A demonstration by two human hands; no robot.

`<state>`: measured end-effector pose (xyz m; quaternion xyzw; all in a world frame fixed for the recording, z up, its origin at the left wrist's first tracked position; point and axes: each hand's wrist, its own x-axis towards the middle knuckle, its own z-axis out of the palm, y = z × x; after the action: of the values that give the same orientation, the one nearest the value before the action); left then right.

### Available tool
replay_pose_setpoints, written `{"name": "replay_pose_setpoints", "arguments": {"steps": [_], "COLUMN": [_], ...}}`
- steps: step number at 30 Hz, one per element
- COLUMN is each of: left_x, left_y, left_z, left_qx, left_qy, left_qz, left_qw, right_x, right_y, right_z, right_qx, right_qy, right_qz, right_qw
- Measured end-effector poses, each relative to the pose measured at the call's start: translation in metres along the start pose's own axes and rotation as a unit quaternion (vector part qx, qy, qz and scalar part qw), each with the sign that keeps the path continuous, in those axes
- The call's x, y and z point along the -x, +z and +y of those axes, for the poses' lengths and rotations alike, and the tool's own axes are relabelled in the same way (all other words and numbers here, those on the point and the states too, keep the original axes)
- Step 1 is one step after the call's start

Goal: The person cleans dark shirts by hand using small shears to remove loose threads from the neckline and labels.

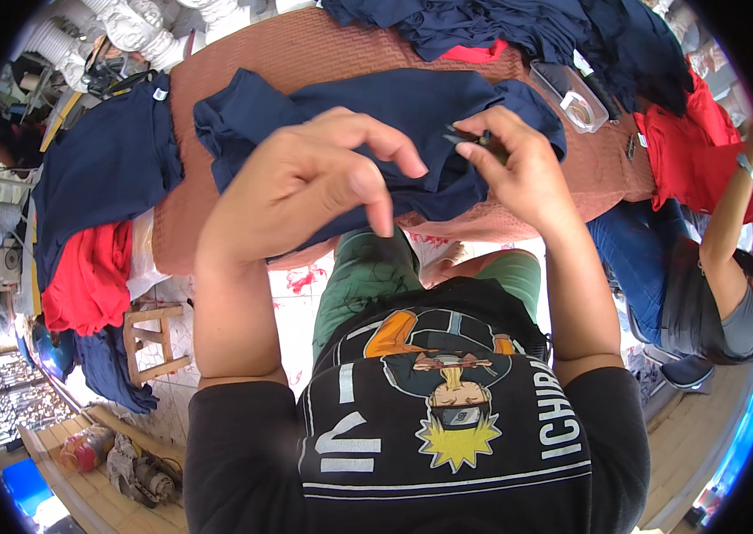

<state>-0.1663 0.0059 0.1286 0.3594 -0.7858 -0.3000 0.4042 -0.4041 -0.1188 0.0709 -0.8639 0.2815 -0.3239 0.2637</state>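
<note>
A navy blue garment (376,96) lies in loose folds before me on the table. My left hand (301,178) hovers over its near left part, fingers curved and apart, with nothing seen between them. In my right hand (519,165), above the garment's right side, is a small pair of dark thread snips (458,136), pinched between thumb and fingers with the pointed tips toward the left. The fingers partly cover the snips.
A brown textured cloth (216,44) covers the table. Navy garments (519,27) are heaped at the far side, near a clear plastic box (585,107). More navy (109,160) and red cloth (92,276) hangs at left, above a wooden stool (158,338). A co-worker (723,294) sits at right, beside red cloth (683,142).
</note>
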Motion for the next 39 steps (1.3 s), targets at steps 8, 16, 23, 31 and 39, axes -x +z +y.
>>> {"name": "replay_pose_setpoints", "arguments": {"steps": [8, 16, 23, 31, 39], "left_x": [0.013, -0.006, -0.009, -0.015, -0.004], "left_y": [0.050, 0.112, 0.100, 0.093, 0.081], "left_z": [-0.039, -0.099, -0.105, -0.096, -0.098], "left_qx": [-0.161, -0.225, -0.126, 0.046, 0.071], "left_qy": [-0.160, -0.162, -0.124, -0.280, -0.238], "left_qz": [0.133, 0.183, 0.232, 0.232, 0.122], "left_qw": [0.965, 0.943, 0.956, 0.930, 0.961], "right_x": [0.031, 0.037, 0.021, 0.024, 0.024], "right_y": [0.008, 0.052, 0.038, 0.029, 0.027], "right_z": [0.016, 0.042, 0.043, 0.032, 0.039], "right_qx": [-0.037, -0.091, -0.232, -0.215, -0.223], "right_qy": [0.060, 0.150, 0.144, 0.199, 0.167], "right_qz": [-0.012, -0.031, -0.036, -0.093, -0.087], "right_qw": [0.997, 0.984, 0.961, 0.952, 0.957]}}
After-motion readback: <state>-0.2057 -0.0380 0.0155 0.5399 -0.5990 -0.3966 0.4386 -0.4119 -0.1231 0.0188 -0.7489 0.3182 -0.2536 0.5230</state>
